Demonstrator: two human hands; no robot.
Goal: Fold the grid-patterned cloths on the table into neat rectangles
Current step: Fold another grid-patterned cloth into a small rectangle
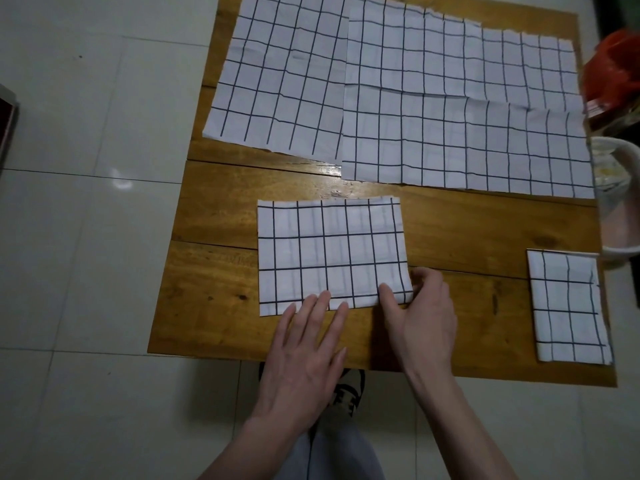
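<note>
Flat fingers of the left hand (304,344) are pressed on the folded cloth (330,254)'s near edge; its right corner is pinched by the right hand (420,313)'s grip

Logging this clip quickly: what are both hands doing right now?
Left hand: open, straight fingers resting on the folded cloth's near edge.
Right hand: pinching that cloth's near right corner.

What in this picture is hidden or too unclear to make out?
Head view only:
- Far cloths: top edge cut off by the frame.
- Half-folded cloth: near right corner covered by right hand.
- Red object and clear container: cut off at right, blurred.
- Number of layers in small folded cloth: cannot tell.
</note>
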